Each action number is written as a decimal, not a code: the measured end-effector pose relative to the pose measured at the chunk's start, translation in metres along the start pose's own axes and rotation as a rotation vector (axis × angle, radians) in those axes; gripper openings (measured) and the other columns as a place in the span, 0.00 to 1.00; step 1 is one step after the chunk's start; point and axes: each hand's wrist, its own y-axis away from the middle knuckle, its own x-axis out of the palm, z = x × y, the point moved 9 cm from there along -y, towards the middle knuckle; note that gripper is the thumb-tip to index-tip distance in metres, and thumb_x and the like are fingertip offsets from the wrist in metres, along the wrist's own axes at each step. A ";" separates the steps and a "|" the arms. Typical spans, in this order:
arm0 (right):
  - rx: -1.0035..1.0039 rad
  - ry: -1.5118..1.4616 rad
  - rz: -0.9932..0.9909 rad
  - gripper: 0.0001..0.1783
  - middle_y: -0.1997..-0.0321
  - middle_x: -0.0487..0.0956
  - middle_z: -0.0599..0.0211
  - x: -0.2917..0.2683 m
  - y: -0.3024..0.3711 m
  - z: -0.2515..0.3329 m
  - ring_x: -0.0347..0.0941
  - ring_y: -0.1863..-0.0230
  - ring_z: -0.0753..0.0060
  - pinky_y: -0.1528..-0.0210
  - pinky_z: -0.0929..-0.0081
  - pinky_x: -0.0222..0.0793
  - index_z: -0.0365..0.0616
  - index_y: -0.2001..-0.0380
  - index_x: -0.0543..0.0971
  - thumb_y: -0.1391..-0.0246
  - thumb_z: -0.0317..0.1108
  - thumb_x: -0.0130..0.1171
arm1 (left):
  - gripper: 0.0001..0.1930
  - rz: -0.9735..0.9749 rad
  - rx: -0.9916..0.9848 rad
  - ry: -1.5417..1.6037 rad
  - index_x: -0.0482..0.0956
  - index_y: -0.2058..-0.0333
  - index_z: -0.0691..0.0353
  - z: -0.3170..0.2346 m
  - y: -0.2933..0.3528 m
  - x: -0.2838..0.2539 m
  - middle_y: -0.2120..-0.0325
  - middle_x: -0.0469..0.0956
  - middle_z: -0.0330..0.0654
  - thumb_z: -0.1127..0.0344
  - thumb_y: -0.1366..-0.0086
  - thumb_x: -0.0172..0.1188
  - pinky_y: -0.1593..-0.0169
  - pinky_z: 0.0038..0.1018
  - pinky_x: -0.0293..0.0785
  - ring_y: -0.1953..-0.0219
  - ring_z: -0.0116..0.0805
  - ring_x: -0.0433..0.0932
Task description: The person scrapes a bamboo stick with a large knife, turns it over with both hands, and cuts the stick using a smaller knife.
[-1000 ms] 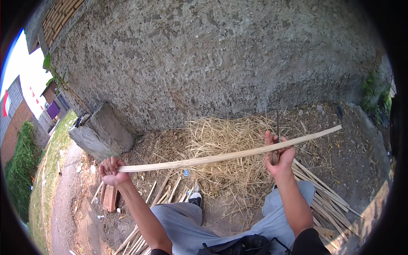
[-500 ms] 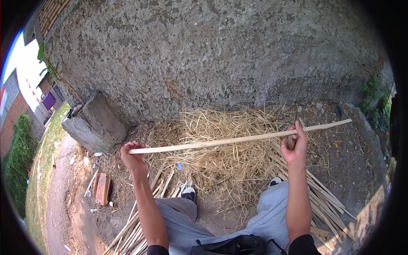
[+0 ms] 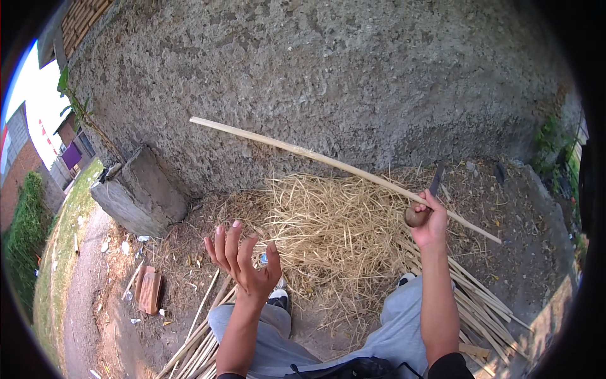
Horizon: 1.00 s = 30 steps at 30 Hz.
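The right hand [image 3: 433, 220] covers parts of the stick [image 3: 303, 151] and knife [image 3: 437, 179]. A blue scrap [image 3: 264, 258] is too small to identify. The lower edge cuts off the bag [image 3: 353, 369].

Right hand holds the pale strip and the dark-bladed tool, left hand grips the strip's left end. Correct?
Not the left hand: the head view shows it open, apart from the pale strip. The right hand does hold the strip and dark-bladed tool.

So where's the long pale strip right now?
In the head view, the strip is in the right hand, slanting up leftward in front of the wall.
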 end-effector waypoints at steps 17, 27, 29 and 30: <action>0.069 0.136 0.135 0.18 0.82 0.62 0.86 0.042 0.029 -0.043 0.58 0.85 0.89 0.82 0.86 0.57 0.58 0.66 0.68 0.40 0.58 0.53 | 0.23 0.681 -0.193 0.365 0.72 0.45 0.55 0.043 0.037 0.080 0.47 0.75 0.42 0.61 0.38 0.63 0.32 0.48 0.43 0.41 0.39 0.71; 0.081 0.044 0.127 0.15 0.81 0.65 0.88 0.040 0.026 -0.053 0.59 0.85 0.90 0.82 0.86 0.58 0.58 0.67 0.71 0.38 0.55 0.53 | 0.06 0.461 -0.272 0.588 0.82 0.66 0.62 0.046 0.031 0.059 0.66 0.83 0.40 0.74 0.45 0.66 0.54 0.30 0.70 0.64 0.35 0.81; 0.081 0.007 0.113 0.14 0.81 0.66 0.88 0.039 0.023 -0.054 0.59 0.85 0.90 0.82 0.86 0.58 0.58 0.67 0.71 0.38 0.54 0.53 | 0.06 0.410 -0.259 0.587 0.82 0.67 0.63 0.045 0.028 0.055 0.66 0.83 0.40 0.75 0.46 0.67 0.56 0.29 0.71 0.63 0.35 0.81; 0.080 -0.028 0.100 0.14 0.81 0.66 0.89 0.037 0.022 -0.053 0.59 0.85 0.90 0.82 0.86 0.58 0.58 0.67 0.71 0.38 0.54 0.53 | 0.07 0.371 -0.223 0.558 0.82 0.68 0.64 0.041 0.025 0.051 0.66 0.83 0.41 0.78 0.47 0.67 0.59 0.29 0.74 0.64 0.35 0.81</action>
